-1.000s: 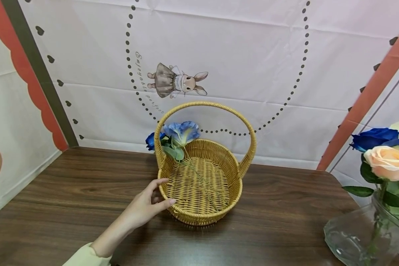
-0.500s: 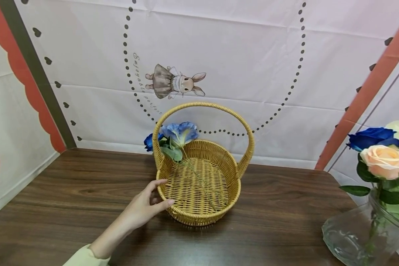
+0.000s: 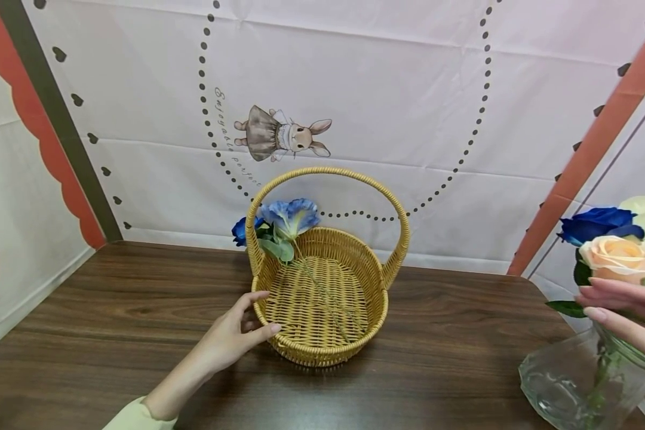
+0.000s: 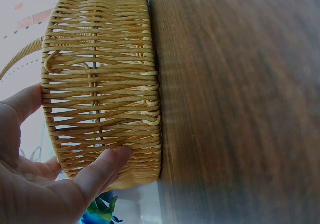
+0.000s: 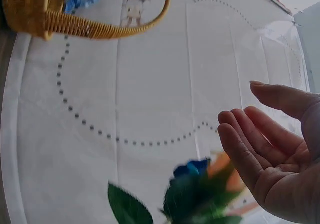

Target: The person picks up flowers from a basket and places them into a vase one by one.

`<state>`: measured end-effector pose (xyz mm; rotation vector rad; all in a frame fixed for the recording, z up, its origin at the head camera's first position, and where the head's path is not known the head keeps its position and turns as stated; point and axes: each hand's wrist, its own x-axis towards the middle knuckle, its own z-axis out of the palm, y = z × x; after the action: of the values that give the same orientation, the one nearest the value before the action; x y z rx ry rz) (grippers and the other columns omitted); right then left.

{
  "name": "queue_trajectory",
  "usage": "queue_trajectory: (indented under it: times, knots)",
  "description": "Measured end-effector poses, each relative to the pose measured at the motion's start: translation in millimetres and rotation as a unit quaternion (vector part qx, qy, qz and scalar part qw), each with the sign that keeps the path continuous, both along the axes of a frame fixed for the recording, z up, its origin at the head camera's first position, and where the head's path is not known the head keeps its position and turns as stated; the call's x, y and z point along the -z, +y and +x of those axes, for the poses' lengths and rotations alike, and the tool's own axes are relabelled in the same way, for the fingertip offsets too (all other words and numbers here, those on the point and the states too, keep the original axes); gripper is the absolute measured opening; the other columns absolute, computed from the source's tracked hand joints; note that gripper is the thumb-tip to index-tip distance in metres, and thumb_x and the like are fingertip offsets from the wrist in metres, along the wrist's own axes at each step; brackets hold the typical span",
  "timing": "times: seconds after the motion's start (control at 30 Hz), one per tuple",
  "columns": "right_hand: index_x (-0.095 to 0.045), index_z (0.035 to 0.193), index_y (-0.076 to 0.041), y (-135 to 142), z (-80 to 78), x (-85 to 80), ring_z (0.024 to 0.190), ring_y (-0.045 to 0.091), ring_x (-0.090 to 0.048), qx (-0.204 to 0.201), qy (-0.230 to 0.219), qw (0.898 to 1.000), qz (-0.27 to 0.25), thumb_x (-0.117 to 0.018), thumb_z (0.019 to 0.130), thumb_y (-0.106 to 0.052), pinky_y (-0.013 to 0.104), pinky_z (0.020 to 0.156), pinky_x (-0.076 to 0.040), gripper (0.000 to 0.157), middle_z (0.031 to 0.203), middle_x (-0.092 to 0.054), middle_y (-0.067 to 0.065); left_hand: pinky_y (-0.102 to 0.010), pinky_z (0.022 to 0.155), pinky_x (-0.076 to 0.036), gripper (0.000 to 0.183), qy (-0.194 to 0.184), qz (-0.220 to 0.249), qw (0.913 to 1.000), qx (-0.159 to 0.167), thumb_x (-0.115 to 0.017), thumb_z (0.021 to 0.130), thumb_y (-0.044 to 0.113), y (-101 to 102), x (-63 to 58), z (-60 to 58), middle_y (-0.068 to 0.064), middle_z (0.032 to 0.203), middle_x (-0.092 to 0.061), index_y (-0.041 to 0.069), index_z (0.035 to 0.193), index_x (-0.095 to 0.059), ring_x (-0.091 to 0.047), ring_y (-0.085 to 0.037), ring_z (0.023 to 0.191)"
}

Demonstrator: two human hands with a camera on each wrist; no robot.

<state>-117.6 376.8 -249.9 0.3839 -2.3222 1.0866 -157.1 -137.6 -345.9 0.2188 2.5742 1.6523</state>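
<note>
While looking over the brown table (image 3: 446,364), saw a wicker basket (image 3: 328,353) standing upon it, the left hand (image 3: 226,339), fingers clamped on its rim, the right hand (image 5: 282,176), fingers together, thumb apart, near a peach rose (image 3: 618,257).

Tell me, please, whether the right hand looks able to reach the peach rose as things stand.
Most likely yes: the right hand is empty and seems close to the peach rose, and the head view shows nothing between them; the blue rose appears behind it, leaving the near side free.
</note>
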Motion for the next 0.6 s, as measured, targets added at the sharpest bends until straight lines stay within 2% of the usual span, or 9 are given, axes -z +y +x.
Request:
queue_trajectory:
  times: [0.07, 0.1, 0.27, 0.33, 0.43, 0.47, 0.6]
  knots:
    - [-0.061, 0.116, -0.011, -21, 3.0, -6.4, 0.084, -0.006, -0.062, -0.006, -0.007, 1.000, -0.023, -0.058, 0.077, 0.020, 0.006, 0.066, -0.046, 0.050, 0.095, -0.066, -0.021, -0.039, 0.076, -0.051, 0.063, -0.001, -0.001, 1.0000, 0.000, -0.069, 0.080, 0.034, 0, -0.3, 0.2, -0.021, 0.120, -0.053, 0.017, 0.134, -0.040, -0.056, -0.028, 0.104]
    - [-0.060, 0.116, -0.006, -30, 4.1, -9.1, 0.084, -0.003, -0.063, -0.026, -0.012, 0.998, -0.053, -0.057, 0.077, 0.021, 0.007, 0.067, -0.047, 0.047, 0.096, -0.067, -0.017, -0.038, 0.076, -0.051, 0.063, -0.002, -0.001, 1.0000, 0.000, -0.069, 0.080, 0.034, 0, -0.4, 0.1, -0.021, 0.120, -0.053, 0.017, 0.134, -0.040, -0.056, -0.028, 0.104]
    - [-0.058, 0.116, 0.003, -72, 6.1, -17.3, 0.082, 0.001, -0.065, -0.015, -0.028, 0.997, -0.069, -0.063, 0.078, 0.013, 0.011, 0.066, -0.049, 0.040, 0.095, -0.069, -0.010, -0.040, 0.078, -0.051, 0.063, 0.001, -0.002, 1.0000, -0.001, -0.069, 0.080, 0.034, -1, -0.2, 0.9, -0.023, 0.124, -0.051, 0.018, 0.133, -0.041, -0.056, -0.031, 0.106]
    - [-0.059, 0.114, 0.005, -84, 5.5, -20.1, 0.084, 0.005, -0.066, -0.043, -0.039, 0.994, -0.091, -0.063, 0.077, 0.013, 0.014, 0.066, -0.051, 0.038, 0.096, -0.069, -0.006, -0.041, 0.079, -0.051, 0.062, 0.003, -0.001, 1.0000, 0.000, -0.069, 0.080, 0.034, -1, 0.0, 1.0, -0.024, 0.125, -0.049, 0.019, 0.133, -0.041, -0.056, -0.032, 0.107]
    - [-0.059, 0.113, 0.008, -98, 3.3, -22.4, 0.087, 0.012, -0.066, -0.112, -0.057, 0.981, -0.146, -0.061, 0.077, 0.017, 0.018, 0.068, -0.052, 0.037, 0.098, -0.069, 0.004, -0.041, 0.079, -0.051, 0.062, 0.004, 0.000, 1.0000, 0.001, -0.069, 0.080, 0.034, -1, 0.3, 0.8, -0.024, 0.125, -0.049, 0.019, 0.133, -0.041, -0.056, -0.032, 0.107]
    - [-0.059, 0.113, 0.007, -103, 2.4, -22.4, 0.088, 0.013, -0.066, -0.124, -0.064, 0.978, -0.152, -0.061, 0.077, 0.017, 0.019, 0.069, -0.052, 0.037, 0.099, -0.069, 0.005, -0.040, 0.079, -0.051, 0.062, 0.004, 0.000, 1.0000, 0.001, -0.069, 0.080, 0.034, -1, 0.3, 0.7, -0.024, 0.125, -0.050, 0.019, 0.133, -0.041, -0.056, -0.031, 0.106]
    - [-0.060, 0.113, 0.004, -122, -3.3, -20.8, 0.088, 0.013, -0.066, -0.128, -0.079, 0.980, -0.131, -0.063, 0.078, 0.012, 0.019, 0.069, -0.052, 0.036, 0.098, -0.069, 0.003, -0.041, 0.079, -0.051, 0.062, 0.005, 0.000, 1.0000, 0.000, -0.069, 0.080, 0.034, 0, 0.0, 0.5, -0.023, 0.124, -0.050, 0.019, 0.133, -0.041, -0.056, -0.031, 0.106]
